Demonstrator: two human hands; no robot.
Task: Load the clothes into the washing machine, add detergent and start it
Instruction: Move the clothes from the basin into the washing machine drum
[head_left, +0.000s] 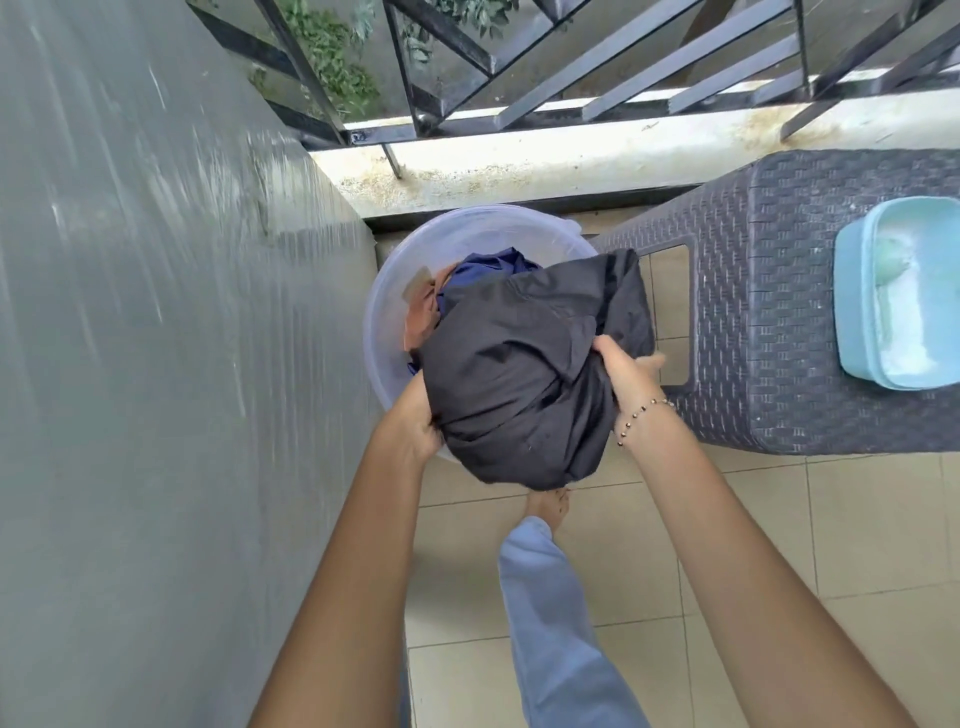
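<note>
A bundle of black clothes hangs over a clear plastic basin on the tiled floor. My left hand grips the bundle's lower left side, and my right hand grips its right side. Dark blue cloth and orange cloth show behind the black bundle, inside the basin. A light blue tub with white detergent powder stands on a dark woven plastic stool at the right. No washing machine can be made out for sure.
A grey flat surface fills the left side, close to the basin. The dark woven stool stands right of the basin. A black metal railing and a stained ledge run along the back. My leg and bare foot are below the bundle.
</note>
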